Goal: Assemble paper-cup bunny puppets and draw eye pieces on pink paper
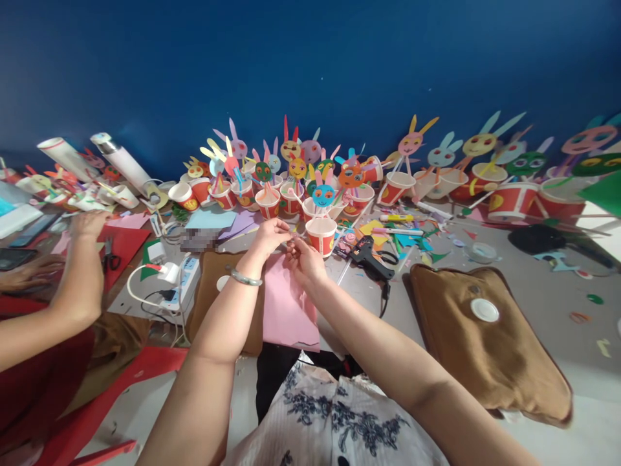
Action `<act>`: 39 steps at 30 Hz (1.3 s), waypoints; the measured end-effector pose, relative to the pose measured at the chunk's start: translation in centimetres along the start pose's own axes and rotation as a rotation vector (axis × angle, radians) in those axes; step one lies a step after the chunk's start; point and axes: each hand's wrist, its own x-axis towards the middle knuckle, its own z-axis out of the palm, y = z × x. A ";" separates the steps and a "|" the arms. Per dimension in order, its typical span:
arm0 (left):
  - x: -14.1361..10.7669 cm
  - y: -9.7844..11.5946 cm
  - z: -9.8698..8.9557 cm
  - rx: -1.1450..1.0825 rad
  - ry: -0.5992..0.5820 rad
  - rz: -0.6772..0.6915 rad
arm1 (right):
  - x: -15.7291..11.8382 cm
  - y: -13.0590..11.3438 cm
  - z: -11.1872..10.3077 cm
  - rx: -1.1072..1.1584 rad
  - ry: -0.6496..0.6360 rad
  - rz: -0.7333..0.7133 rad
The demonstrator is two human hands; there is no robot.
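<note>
My left hand [272, 238], with a bangle at the wrist, and my right hand [306, 260] meet above the pink paper [288, 304]. Both have their fingers pinched together; whatever small thing lies between them is too small to make out. Just beyond my right hand stands a red and white paper cup [321, 237] with a blue rabbit face [324, 195] behind it. A black glue gun [371, 257] rests on the table to the right of my hands.
Several paper cups with rabbit faces [410, 142] line the blue wall. A brown cushion-like pouch [485, 349] lies at right, another [208, 278] under my left forearm. A power strip [187, 281] with cables sits at left, near a co-worker's arm [80, 278]. Paper scraps and markers [395, 232] litter the table.
</note>
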 end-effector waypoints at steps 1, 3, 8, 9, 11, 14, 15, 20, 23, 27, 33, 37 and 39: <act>0.0 0.0 0.0 0.002 0.000 0.007 | 0.1 -0.1 0.0 0.006 0.007 0.007; -0.1 0.1 0.0 0.005 -0.001 0.019 | 0.2 -0.3 0.0 0.023 0.018 0.018; -0.1 0.0 0.0 0.005 -0.014 0.034 | 0.6 -0.9 0.4 0.075 0.036 0.023; -0.1 0.0 0.0 0.006 -0.016 0.037 | 0.6 -0.9 0.4 0.083 0.039 0.022; 0.0 -0.2 0.0 0.007 -0.019 0.044 | 0.6 -1.0 0.4 0.094 0.044 0.025; 0.0 -0.4 0.0 0.009 -0.032 0.067 | 0.4 -0.9 0.3 0.093 0.056 0.043; 0.0 -0.4 0.0 0.012 -0.034 0.079 | 0.4 -0.9 0.3 0.090 0.060 0.051; 0.0 -0.7 0.1 0.051 -0.039 0.148 | 0.4 -0.8 0.1 0.082 0.078 0.076; 0.0 -0.7 0.2 0.079 -0.054 0.177 | 0.3 -0.7 0.2 0.086 0.076 0.078; 0.1 -0.6 0.5 0.092 -0.038 0.185 | 0.2 -0.8 0.3 0.092 0.064 0.062; 0.3 -0.9 0.7 0.055 0.010 0.132 | 0.4 -0.7 0.2 0.095 0.055 0.038; 0.4 -1.2 0.8 0.026 0.035 0.095 | 0.6 -0.6 0.1 0.089 0.046 0.031; 0.4 -1.2 0.8 0.008 0.045 0.092 | 0.6 -0.5 0.2 0.089 0.042 0.028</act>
